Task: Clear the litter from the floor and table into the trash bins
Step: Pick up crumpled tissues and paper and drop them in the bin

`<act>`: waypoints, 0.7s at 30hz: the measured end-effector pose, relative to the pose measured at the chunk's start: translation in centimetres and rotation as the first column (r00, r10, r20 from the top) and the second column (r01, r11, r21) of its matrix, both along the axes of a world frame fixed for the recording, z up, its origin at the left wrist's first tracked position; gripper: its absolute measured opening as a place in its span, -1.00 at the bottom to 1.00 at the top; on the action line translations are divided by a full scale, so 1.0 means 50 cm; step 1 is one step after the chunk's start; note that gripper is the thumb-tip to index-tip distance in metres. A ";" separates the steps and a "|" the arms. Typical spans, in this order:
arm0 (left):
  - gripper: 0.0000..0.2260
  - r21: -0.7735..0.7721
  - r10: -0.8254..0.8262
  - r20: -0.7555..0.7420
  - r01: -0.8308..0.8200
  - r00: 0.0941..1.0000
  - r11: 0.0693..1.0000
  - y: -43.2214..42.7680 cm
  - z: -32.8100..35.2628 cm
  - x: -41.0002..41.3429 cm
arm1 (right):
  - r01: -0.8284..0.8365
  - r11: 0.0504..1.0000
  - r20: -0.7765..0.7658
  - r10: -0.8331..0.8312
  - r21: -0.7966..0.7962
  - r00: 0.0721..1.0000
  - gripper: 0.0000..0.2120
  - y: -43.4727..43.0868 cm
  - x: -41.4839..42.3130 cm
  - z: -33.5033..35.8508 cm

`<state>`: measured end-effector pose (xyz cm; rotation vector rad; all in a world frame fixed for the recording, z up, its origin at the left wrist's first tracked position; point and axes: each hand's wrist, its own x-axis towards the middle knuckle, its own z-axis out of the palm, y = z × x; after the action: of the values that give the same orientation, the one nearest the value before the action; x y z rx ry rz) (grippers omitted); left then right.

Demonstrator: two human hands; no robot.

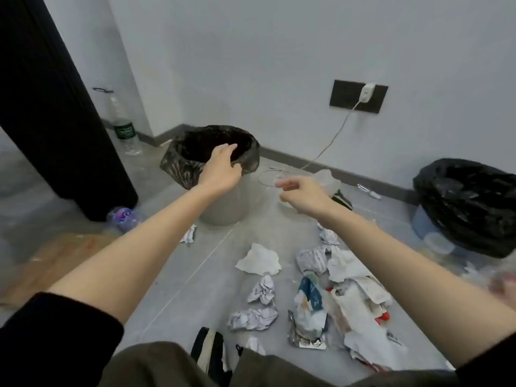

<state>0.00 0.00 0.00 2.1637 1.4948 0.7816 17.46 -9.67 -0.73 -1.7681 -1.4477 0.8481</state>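
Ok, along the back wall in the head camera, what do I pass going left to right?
Tall black ribbed object → clear bottle with green label → grey bin with a dark liner → white charger in the wall socket → blue bin with a black bag.

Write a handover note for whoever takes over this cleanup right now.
Left hand: on the liner rim of the grey bin; grip unclear.
Right hand: blurred, loose, seems empty, beside that bin.
Black-bagged bin stands at right.
Done: cannot tell, bin contents hidden.
To clear: crumpled paper, tissue, plastic bags on the floor; bottle by the wall.
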 end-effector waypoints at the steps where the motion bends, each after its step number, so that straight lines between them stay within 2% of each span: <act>1: -0.50 0.004 0.021 -0.047 -0.021 0.999 1.000 0.004 -0.008 -0.001 | -0.017 0.999 0.015 0.018 -0.043 1.000 -0.67 -0.002 -0.003 -0.016; 6: -0.44 -0.040 0.111 -0.180 -0.120 0.977 0.992 0.047 -0.075 0.003 | -0.065 0.980 0.022 0.070 -0.186 0.997 -0.67 0.000 -0.009 -0.121; 11: -0.46 -0.051 0.160 -0.249 -0.178 0.955 0.983 0.102 -0.115 0.002 | -0.058 0.972 0.027 0.065 -0.226 0.997 -0.69 0.023 -0.003 -0.189; 15: -0.52 0.026 0.175 -0.314 -0.176 0.933 0.984 0.125 -0.133 0.006 | -0.070 0.967 0.024 0.078 -0.247 0.997 -0.69 0.034 -0.004 -0.209; 18: -0.60 0.112 0.208 -0.304 -0.182 0.930 0.977 0.126 -0.135 0.007 | -0.080 0.962 0.011 0.086 -0.260 0.996 -0.68 0.036 -0.005 -0.218; 21: -0.67 0.132 0.199 -0.306 -0.166 0.931 0.977 0.111 -0.128 0.001 | -0.081 0.959 0.006 0.086 -0.273 0.996 -0.68 0.028 -0.004 -0.227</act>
<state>0.07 5.57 -6.41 2.3382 1.8772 0.5992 17.27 -8.25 -12.07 -1.9289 -1.4832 1.1242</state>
